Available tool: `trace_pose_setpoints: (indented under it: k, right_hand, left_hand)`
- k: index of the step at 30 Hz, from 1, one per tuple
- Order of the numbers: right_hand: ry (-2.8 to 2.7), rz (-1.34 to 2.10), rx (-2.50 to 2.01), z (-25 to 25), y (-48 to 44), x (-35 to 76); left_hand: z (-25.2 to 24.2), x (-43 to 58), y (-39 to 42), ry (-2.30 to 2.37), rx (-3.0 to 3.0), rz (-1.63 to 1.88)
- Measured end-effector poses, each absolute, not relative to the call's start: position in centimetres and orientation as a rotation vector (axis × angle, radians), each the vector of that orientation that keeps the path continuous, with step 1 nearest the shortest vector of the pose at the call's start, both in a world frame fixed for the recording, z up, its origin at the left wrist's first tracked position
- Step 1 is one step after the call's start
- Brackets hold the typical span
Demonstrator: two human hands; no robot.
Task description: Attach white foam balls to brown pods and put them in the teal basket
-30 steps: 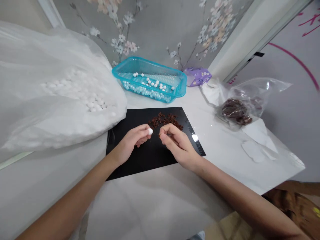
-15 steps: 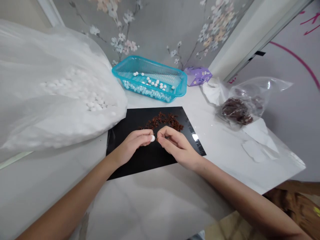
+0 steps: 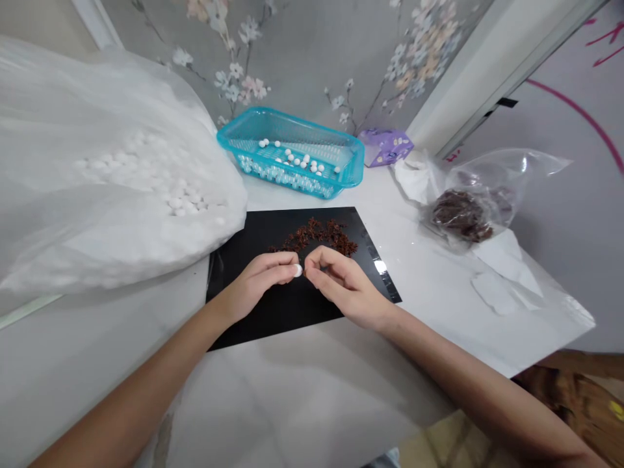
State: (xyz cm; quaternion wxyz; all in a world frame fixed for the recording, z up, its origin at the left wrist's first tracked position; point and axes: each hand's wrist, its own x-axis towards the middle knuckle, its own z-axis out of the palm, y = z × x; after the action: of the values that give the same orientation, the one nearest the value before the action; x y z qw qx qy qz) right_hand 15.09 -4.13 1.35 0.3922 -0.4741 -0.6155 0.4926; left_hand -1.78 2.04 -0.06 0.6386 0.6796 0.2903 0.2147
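Between the thumb and fingers of my left hand (image 3: pixel 263 276) is a small white ball (image 3: pixel 298 270). My right hand (image 3: pixel 344 283) is closed in a pinch just to the right of it, with a tiny reddish-brown piece (image 3: pixel 305 273) at its fingertips. The two hands' fingertips almost meet over a black mat (image 3: pixel 273 325). Beyond them on the mat lies a loose pile of small reddish-brown pieces (image 3: pixel 316 231), partly hidden by my fingers.
A large translucent bag (image 3: pixel 121 214) of white balls bulges over the table's left side. Behind the mat stands a blue plastic basket (image 3: pixel 358 172) with several white balls. To the right are a purple packet (image 3: pixel 387 148), a clear bag (image 3: pixel 463 214) of brown pieces and white tissue (image 3: pixel 502 266).
My right fingertips have come slightly closer to the white ball in my left hand. Otherwise both hands keep nearly the same place over the mat.
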Motion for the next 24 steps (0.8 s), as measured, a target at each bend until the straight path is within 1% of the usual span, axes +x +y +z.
trace_pose_setpoints:
  k: [11,24]
  right_hand:
    - [-1.384,1.528,-1.137,1.24,-3.88,15.13]
    - [-1.37,1.541,-1.192,1.2,-3.64,15.17]
  left_hand:
    - [-0.49,-1.76,1.82,0.655,1.599,0.506]
    - [-0.31,-1.66,1.8,0.694,1.696,0.467]
